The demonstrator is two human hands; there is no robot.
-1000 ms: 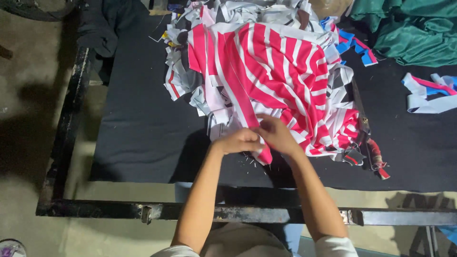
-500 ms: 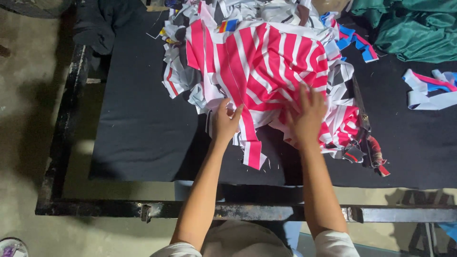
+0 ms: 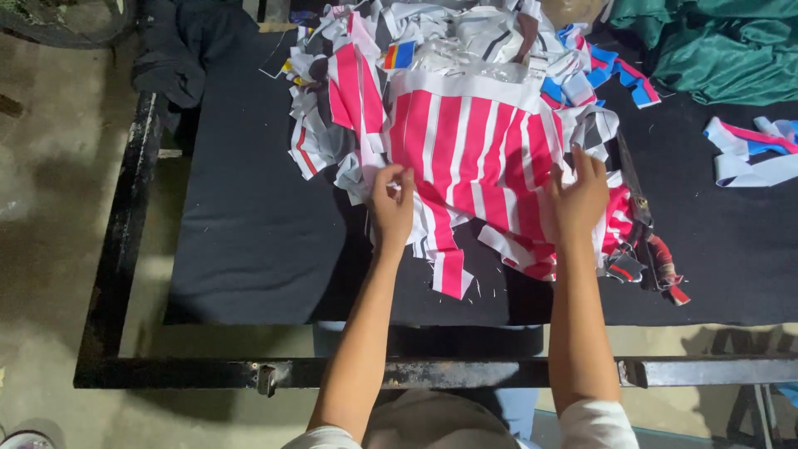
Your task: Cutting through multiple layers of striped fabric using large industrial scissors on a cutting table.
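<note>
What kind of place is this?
Probably a sewing or cloth-cutting workshop: a black cloth-covered table, a pile of striped fabric pieces, scissors, and green cloth.

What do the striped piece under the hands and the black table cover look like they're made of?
The striped piece looks like soft knit cloth, matte, pink and white: it drapes and wrinkles, with limp cut strips at its edge. The table cover looks like a dark felt-like or woven cloth, matte, with lint specks. The frame looks like black painted metal, scuffed.

Dim overhead light leaves the floor murky, colours harsh on the cloth, with soft shadows and slight motion blur.
</note>
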